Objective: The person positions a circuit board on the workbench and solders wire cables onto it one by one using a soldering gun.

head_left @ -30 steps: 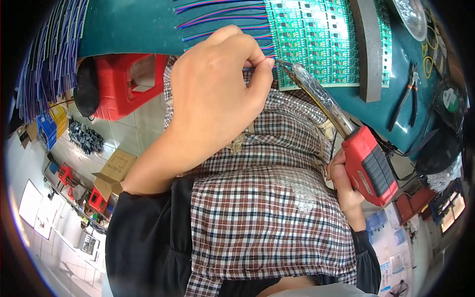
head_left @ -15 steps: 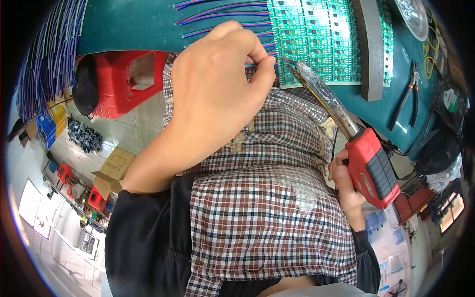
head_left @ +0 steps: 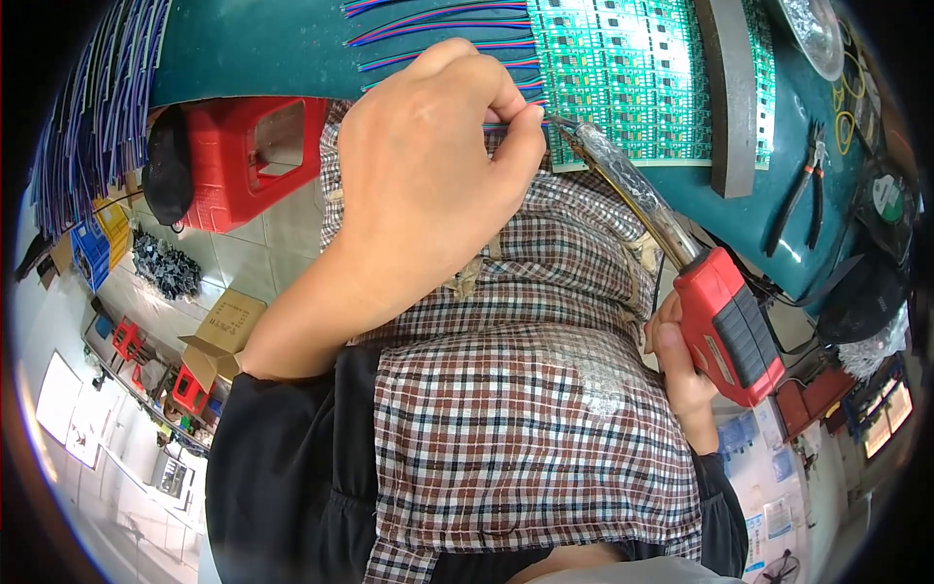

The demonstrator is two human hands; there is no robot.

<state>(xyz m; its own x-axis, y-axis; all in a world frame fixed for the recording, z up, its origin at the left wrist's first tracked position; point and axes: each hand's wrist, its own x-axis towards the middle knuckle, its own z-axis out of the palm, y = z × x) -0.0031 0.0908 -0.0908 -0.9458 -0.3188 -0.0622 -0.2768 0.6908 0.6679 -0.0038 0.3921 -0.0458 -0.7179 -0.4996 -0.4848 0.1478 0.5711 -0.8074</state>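
At the left edge of a green circuit board panel, my left hand pinches thumb and forefinger together on thin coloured wires. The pinched ends are mostly hidden by the fingers. My right hand is wrapped round the red and black handle of a soldering iron. Its long metal barrel slants up and left, and the tip is right by the left fingertips at the panel's edge; whether it touches a wire is too small to tell. Several bundles of coloured wires stick out leftward from that same edge.
A dark metal bar lies across the panel. Pliers with orange and black handles rest on the green tabletop at right. Many wires hang over the far left edge. A red plastic stool and a cardboard box stand below.
The soldering iron has shifted slightly left and up, bringing its tip closer to my left fingertips. My left hand has barely moved and keeps its pinch.
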